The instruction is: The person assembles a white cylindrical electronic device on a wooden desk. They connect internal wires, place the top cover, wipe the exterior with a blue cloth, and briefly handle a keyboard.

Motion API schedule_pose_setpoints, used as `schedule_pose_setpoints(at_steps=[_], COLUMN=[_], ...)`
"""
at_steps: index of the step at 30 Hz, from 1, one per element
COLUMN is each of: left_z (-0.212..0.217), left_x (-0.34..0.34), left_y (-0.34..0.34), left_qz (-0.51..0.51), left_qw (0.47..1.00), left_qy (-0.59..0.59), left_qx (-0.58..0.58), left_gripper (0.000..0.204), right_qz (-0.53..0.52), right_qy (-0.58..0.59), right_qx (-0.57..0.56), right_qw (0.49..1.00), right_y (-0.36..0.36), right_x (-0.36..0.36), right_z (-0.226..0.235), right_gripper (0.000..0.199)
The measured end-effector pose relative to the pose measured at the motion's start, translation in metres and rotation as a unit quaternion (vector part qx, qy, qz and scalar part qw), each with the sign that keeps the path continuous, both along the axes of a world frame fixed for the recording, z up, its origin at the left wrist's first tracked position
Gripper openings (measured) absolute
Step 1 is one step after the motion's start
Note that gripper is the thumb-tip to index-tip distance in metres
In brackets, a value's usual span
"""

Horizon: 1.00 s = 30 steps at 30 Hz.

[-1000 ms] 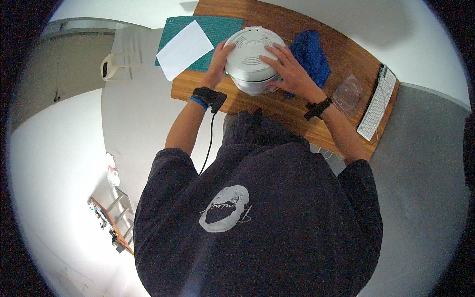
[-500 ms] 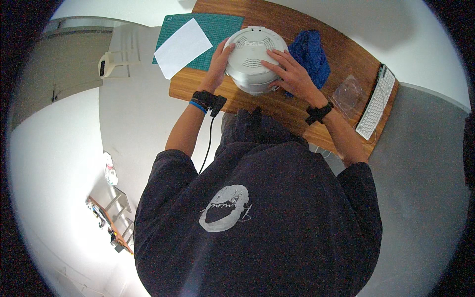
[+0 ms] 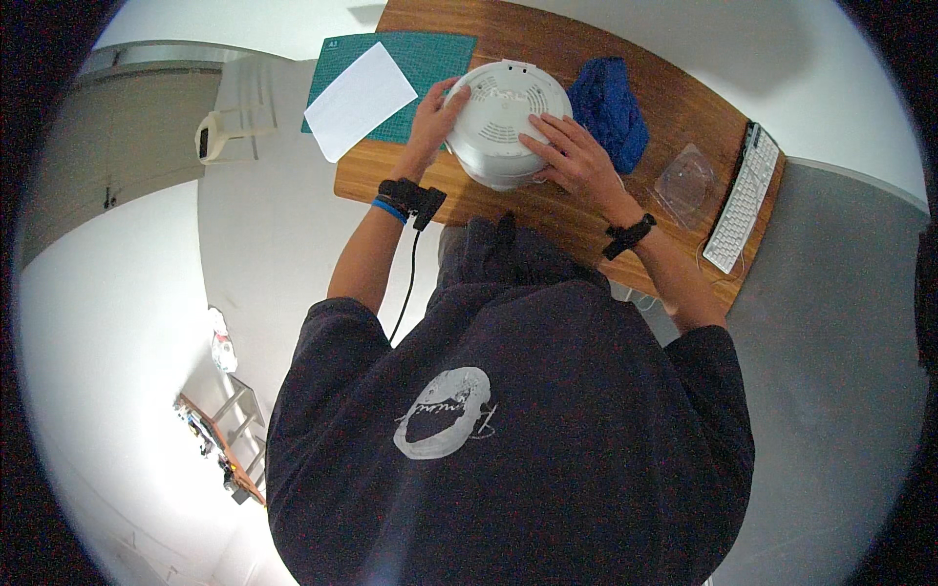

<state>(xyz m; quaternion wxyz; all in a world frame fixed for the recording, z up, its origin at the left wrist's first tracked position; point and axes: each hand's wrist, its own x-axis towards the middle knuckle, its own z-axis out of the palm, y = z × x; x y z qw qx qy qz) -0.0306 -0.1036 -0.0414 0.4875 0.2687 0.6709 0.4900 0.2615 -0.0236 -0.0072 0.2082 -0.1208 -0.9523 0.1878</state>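
Observation:
Between my hands is a round white appliance [image 3: 500,109], its flat vented face turned up toward me and its glossy side wall curving down at the near edge. It looks like the underside of a small rice cooker. My left hand [image 3: 437,119] grips its left side, fingers on the upper rim and thumb hidden. On the right, my right hand [image 3: 575,158] holds it with fingers spread over the vented face and the rim. Just beyond that hand lies a crumpled blue cloth [image 3: 608,109].
A white paper sheet [image 3: 360,103] rests on a green cutting mat [image 3: 440,57] at the left of the wooden table [image 3: 674,107]. To the right are a clear plastic piece [image 3: 686,186] and a white keyboard [image 3: 743,203]. A cable hangs from the device on my left wrist.
The round appliance has turned slightly clockwise and shifted a little toward me and to the right, with both hands staying on it. The rest of the scene shifts only slightly.

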Motion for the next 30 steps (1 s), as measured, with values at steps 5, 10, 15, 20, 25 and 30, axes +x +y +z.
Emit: schedule_pose_setpoints(at_steps=[5,10,15,20,25,30], left_z=[0.005,0.015,0.010,-0.007,-0.019,-0.013], left_x=[-0.002,0.009,0.017,0.020,0.034,0.045], left_y=[-0.001,0.005,0.004,-0.002,-0.001,0.016], left_qz=[-0.070,-0.119,-0.036,0.024,0.037,0.077], left_qw=[0.996,0.991,0.998,0.988,0.989,0.987], left_qy=[0.030,0.035,-0.024,-0.120,-0.077,-0.084], left_qx=[0.036,0.049,0.055,0.092,0.123,0.111], left_gripper=[0.056,0.048,0.043,0.054,0.067,0.074], right_qz=[0.038,0.070,0.076,0.046,0.022,-0.037], right_qy=[0.004,-0.052,-0.056,-0.074,-0.086,-0.146], right_qx=[-0.094,-0.062,-0.060,-0.069,-0.061,-0.057], right_qw=[0.995,0.994,0.994,0.994,0.994,0.987], right_y=[0.027,0.034,0.030,0.027,0.021,0.010], right_x=[0.009,-0.014,-0.016,0.002,0.006,0.020], right_z=[0.003,0.007,-0.006,-0.011,0.001,0.012], right_gripper=[0.090,0.117,0.115,0.111,0.110,0.116])
